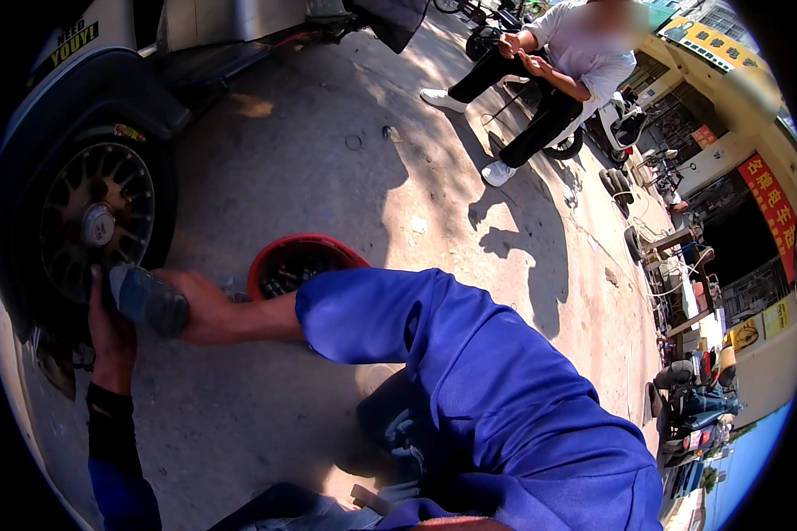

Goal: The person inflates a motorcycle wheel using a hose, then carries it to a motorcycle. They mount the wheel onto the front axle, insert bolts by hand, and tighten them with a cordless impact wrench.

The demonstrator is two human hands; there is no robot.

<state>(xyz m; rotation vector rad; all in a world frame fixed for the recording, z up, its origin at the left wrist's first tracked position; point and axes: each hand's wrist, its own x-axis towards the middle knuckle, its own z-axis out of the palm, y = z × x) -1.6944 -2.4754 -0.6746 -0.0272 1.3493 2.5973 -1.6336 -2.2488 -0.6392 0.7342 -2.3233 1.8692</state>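
Looks like the wheel (98, 225) is mid-job: right hand (202, 306) is curled round a bluish bottle-like thing (143, 299) in front of it, left hand (112, 338) looks straight-fingered but I can't tell its grip, so next probably needs careful 2-handed aim.

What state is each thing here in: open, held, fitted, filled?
Wheel: fitted on the vehicle, centre cap in place
Red tub: open, holding dark items
Clear bottle: held; cap and fill unclear
Right hand: closed around the bottle
Left hand: open, near the wheel
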